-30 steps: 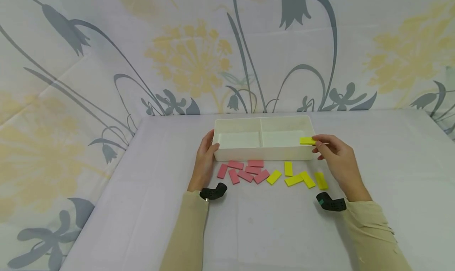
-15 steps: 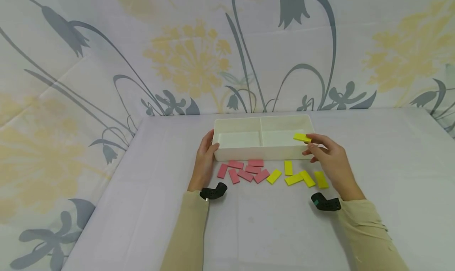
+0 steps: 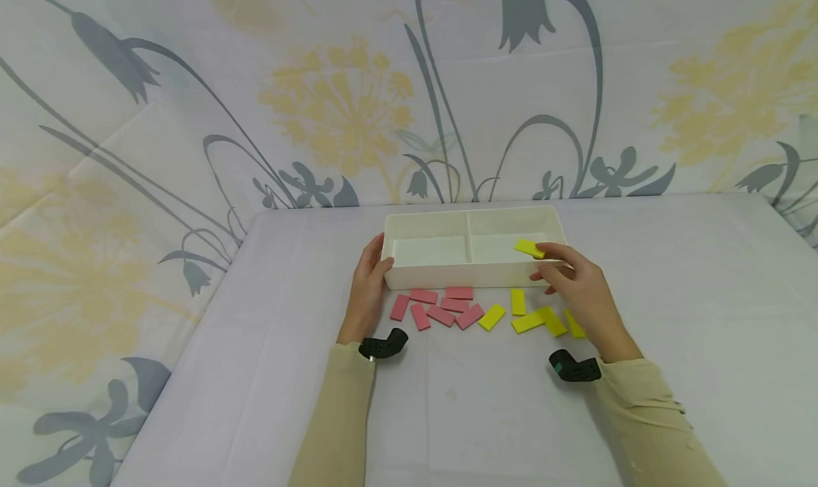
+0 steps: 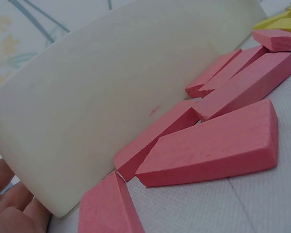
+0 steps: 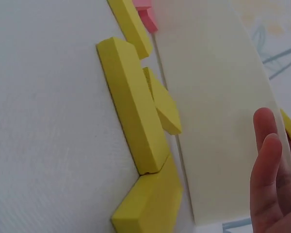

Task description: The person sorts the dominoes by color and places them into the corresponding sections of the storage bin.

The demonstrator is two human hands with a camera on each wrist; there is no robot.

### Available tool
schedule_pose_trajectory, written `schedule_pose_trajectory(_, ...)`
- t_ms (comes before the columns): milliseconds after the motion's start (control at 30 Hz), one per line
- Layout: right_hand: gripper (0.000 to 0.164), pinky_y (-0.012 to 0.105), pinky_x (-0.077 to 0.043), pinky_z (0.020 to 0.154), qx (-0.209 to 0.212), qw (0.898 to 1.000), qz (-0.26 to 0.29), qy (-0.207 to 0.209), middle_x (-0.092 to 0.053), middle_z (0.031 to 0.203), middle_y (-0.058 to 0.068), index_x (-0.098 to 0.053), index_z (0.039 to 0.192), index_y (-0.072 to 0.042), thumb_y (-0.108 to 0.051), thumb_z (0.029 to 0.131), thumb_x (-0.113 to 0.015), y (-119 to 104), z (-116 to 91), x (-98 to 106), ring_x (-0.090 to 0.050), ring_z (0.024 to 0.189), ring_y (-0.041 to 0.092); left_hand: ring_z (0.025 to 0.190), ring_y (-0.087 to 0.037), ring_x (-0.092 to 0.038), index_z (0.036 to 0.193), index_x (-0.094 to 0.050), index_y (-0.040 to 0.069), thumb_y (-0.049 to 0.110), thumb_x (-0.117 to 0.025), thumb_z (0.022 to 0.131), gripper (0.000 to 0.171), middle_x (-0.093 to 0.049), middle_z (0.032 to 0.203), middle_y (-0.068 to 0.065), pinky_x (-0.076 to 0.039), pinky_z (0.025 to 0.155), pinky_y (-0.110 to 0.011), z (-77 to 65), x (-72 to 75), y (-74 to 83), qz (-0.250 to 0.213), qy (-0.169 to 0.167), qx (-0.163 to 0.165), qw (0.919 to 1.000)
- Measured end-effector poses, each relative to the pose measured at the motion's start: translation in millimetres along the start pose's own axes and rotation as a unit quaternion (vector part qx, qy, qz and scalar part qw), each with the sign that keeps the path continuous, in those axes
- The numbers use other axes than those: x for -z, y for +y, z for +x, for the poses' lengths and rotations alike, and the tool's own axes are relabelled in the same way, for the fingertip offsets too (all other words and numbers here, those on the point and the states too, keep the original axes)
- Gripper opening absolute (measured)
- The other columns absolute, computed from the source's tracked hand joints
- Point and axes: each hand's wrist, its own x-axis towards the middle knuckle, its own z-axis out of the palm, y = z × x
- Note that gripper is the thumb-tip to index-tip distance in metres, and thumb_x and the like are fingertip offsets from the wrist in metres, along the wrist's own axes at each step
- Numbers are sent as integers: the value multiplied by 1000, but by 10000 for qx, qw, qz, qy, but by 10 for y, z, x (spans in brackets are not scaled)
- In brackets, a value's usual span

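Observation:
A white two-compartment box (image 3: 441, 277) stands on the table in the head view. My left hand (image 3: 366, 292) grips its left end, thumb at the front corner and fingers along the side. Between thumb and fingers my right hand (image 3: 586, 299) pinches a yellow wooden block (image 3: 527, 248) over the right compartment, just inside the front wall. In the right wrist view that block is mostly hidden behind the box wall (image 5: 208, 111). Several pink blocks (image 4: 213, 145) lie in front of the box at left, and several yellow blocks (image 5: 133, 107) at right.
A divider (image 3: 469, 238) splits the box into two compartments. Both wrists carry black camera mounts (image 3: 383, 343). A white cloth (image 3: 447, 416) covers the table, and a flower-patterned curtain (image 3: 358, 104) hangs right behind it.
My right hand has moved left with the yellow block, from the box's right end to farther over the right compartment. The left hand and the box stay put.

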Motion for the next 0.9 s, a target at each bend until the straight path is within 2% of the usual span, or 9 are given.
schedule_pose_trajectory(167,46,31,-49,66,54,9993,-145,-342,-63,98,9,-46,128,-18,-41,89,-49,-325,-117,10,-60,82,24,131,-15,-22,139,-28,9,13,-43,93,48,-26,144,-3,-23,103,-31,-6,4,-2,25,43,80,10000)
schedule_pose_trajectory(233,46,34,-49,65,56,9991,-200,-358,-63,98,10,-46,129,-17,-39,89,-49,-382,-137,3,-59,82,25,131,-16,-22,139,-28,9,13,-42,93,48,-26,144,-3,-24,103,-31,-6,6,-1,45,44,86,9999)
schedule_pose_trajectory(333,48,31,-49,62,59,9991,-297,-306,-64,97,6,-45,129,-21,-45,88,-48,-319,-114,-17,-60,80,21,132,-19,-21,139,-27,8,12,-42,93,48,-25,144,-6,-24,103,-32,-5,6,4,53,40,59,10000)
schedule_pose_trajectory(467,50,27,-47,60,125,9984,-525,-175,-64,94,-3,-44,128,-33,-56,84,-46,-82,-21,-53,-60,73,15,132,-19,-21,139,-27,9,13,-41,93,48,-26,144,-4,-24,103,-32,0,2,8,57,52,85,9999)
schedule_pose_trajectory(600,50,33,-47,62,100,9972,-740,-85,-63,92,-7,-43,127,-37,-60,83,-44,48,34,-88,-58,71,13,132,-20,-20,139,-27,9,13,-40,94,47,-26,144,-5,-24,103,-34,1,0,12,81,25,55,9999)
schedule_pose_trajectory(733,49,30,-47,62,2,9958,-910,-112,-63,92,-5,-43,128,-33,-56,85,-44,-67,-15,-80,-58,71,14,133,-21,-19,139,-27,8,13,-41,93,48,-25,144,-6,-24,103,-34,-6,-1,13,79,20,47,10000)
schedule_pose_trajectory(833,48,30,-46,62,-3,9957,-892,-253,-64,95,2,-42,130,-27,-50,88,-43,-217,-83,-49,-58,74,18,133,-21,-19,139,-27,8,15,-42,93,49,-25,144,-6,-24,103,-33,-10,-3,12,71,27,56,10000)
schedule_pose_trajectory(900,47,28,-46,59,-77,9961,-839,-254,-64,96,3,-43,130,-27,-49,88,-44,-289,-117,-34,-59,74,18,133,-22,-20,139,-27,8,15,-42,93,49,-25,144,-6,-24,103,-33,-10,-5,12,77,24,29,10000)
